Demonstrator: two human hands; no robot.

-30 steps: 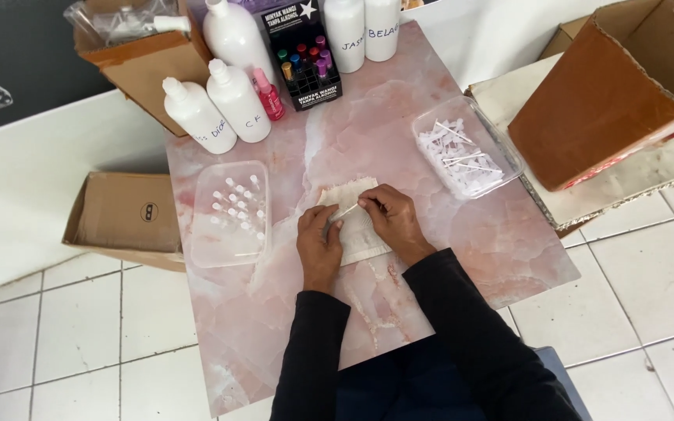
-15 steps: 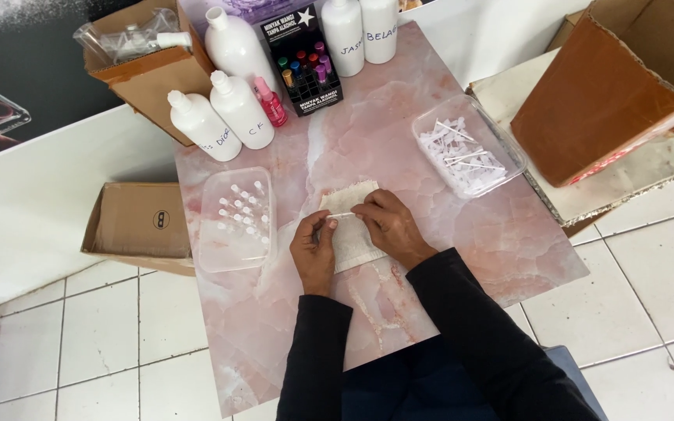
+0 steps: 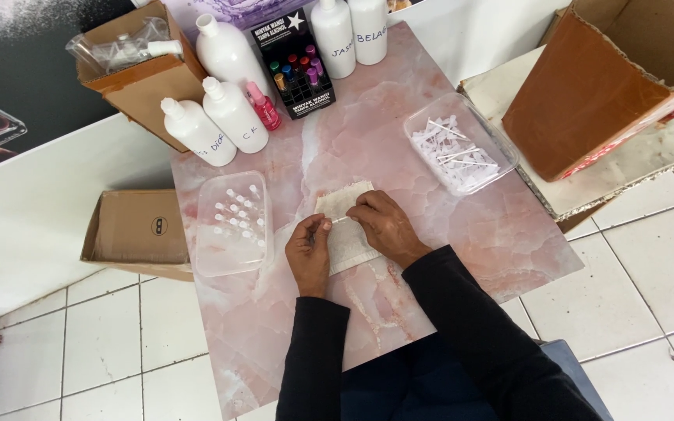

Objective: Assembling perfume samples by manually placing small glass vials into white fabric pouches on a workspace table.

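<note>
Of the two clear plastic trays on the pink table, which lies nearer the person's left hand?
The tray of small capped vials, just beside the left hand. The other tray, holding thin white sticks, sits farther off beyond the right hand.

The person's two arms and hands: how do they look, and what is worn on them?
Both arms wear long black sleeves that end at the wrists. The left hand and the right hand are bare: no gloves, and no rings or watch can be seen.

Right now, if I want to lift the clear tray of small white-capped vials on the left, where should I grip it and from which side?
Take the clear tray by its long outer rim, from the table's left edge. It lies flat with its length running away from the person. The white bottles crowd its far end, and the left hand and cloth sit to its right. Lift it level; no lid is visible.
</note>
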